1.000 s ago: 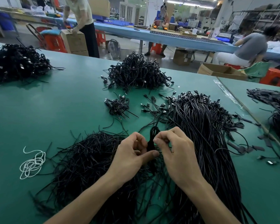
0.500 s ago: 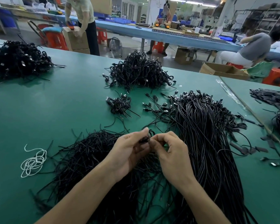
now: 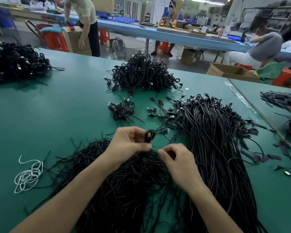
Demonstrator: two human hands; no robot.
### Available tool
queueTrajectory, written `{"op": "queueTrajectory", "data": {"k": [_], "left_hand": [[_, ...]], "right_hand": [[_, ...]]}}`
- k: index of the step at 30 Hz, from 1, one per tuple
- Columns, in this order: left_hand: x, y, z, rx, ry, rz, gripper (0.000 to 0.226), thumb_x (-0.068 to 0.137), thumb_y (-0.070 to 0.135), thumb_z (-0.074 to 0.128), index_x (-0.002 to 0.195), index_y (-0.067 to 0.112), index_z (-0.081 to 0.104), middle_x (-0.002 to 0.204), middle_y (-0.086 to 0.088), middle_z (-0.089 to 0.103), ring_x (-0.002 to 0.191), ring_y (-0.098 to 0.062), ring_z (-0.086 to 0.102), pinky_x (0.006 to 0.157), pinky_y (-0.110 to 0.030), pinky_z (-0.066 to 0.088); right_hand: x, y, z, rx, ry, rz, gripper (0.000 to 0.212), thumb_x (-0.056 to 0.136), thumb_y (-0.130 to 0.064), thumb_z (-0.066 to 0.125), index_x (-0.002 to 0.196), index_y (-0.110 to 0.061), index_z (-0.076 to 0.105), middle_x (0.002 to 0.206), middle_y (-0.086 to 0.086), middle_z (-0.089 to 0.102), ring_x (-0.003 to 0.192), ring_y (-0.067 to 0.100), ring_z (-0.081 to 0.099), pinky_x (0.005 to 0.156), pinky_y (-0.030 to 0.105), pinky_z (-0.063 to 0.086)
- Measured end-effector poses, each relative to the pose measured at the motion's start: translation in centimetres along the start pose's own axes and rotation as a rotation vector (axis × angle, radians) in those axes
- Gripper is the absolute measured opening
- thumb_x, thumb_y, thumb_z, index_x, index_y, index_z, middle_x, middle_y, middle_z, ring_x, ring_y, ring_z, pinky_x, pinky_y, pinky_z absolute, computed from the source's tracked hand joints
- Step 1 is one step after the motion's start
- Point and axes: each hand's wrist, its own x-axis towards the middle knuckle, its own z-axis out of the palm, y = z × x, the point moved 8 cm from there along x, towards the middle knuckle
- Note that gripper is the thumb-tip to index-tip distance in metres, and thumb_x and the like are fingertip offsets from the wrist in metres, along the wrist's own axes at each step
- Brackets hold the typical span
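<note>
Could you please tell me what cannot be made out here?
Head view:
Coiled cable, held by the left hand: motion blur hides whether it is tied.
Right hand: curled fingers hide what, if anything, it pinches.
Long cable bundle: near ends cut off by the bottom edge.

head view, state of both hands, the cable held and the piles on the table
left hand: grips the coiled cable
coiled cable: looped, held up
right hand: fingers curled over the tie pile, pinch unclear
long cables: uncoiled, laid side by side
far heap: coiled cables, piled
white string: loose tangle
</note>
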Motion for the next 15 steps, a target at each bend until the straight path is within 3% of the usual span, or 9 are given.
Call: {"op": "queueTrajectory", "data": {"k": [3, 5, 9, 12, 15], "left_hand": [[4.3, -0.5, -3.4, -0.028, 0.265, -0.055, 0.031, 0.07, -0.003, 0.082, 0.095, 0.012, 0.072, 0.089, -0.002, 0.077, 0.086, -0.017, 0.074, 0.086, -0.034, 0.059], [7.1, -1.1, -5.3, -0.015, 0.411, -0.075, 0.032, 0.074, -0.002, 0.081, 0.101, 0.013, 0.071, 0.091, -0.001, 0.075, 0.089, -0.017, 0.072, 0.09, -0.036, 0.058], [11.5, -1.7, -7.7, 0.102, 0.559, -0.069, 0.044, 0.085, -0.002, 0.073, 0.128, 0.007, 0.062, 0.113, -0.003, 0.069, 0.103, -0.016, 0.065, 0.103, -0.037, 0.05], [14.0, -2.1, -7.9, 0.223, 0.439, -0.104, 0.062, 0.091, -0.004, 0.065, 0.147, 0.004, 0.041, 0.151, -0.011, 0.045, 0.137, -0.024, 0.046, 0.115, -0.039, 0.035], [13.8, -1.5, -7.0, 0.468, 0.357, -0.037, 0.07, 0.089, -0.009, 0.06, 0.152, 0.01, 0.035, 0.157, -0.008, 0.035, 0.145, -0.023, 0.031, 0.12, -0.035, 0.024]], "right_hand": [[1.5, 1.3, -1.0, -0.498, 0.017, 0.031, 0.053, 0.099, -0.05, 0.048, 0.145, -0.025, 0.039, 0.141, -0.007, 0.045, 0.134, 0.015, 0.038, 0.11, 0.035, 0.03], [2.2, 2.8, -1.0, -0.621, -0.05, 0.123, 0.061, 0.101, -0.048, 0.042, 0.153, -0.021, 0.024, 0.148, -0.001, 0.041, 0.14, 0.019, 0.032, 0.115, 0.039, 0.023], [2.6, 3.4, -1.2, -0.63, -0.01, 0.145, 0.035, 0.104, -0.042, 0.039, 0.131, -0.026, 0.055, 0.121, -0.004, 0.057, 0.116, 0.017, 0.049, 0.099, 0.036, 0.034], [2.4, 3.3, -0.6, -0.535, -0.075, 0.099, 0.03, 0.105, -0.039, 0.041, 0.106, -0.024, 0.067, 0.106, -0.002, 0.061, 0.102, 0.018, 0.056, 0.088, 0.034, 0.045], [2.1, 2.9, -1.4, -0.237, -0.038, 0.076, 0.03, 0.104, -0.034, 0.045, 0.093, -0.019, 0.068, 0.096, -0.001, 0.06, 0.085, 0.009, 0.056, 0.074, 0.02, 0.046]]}}
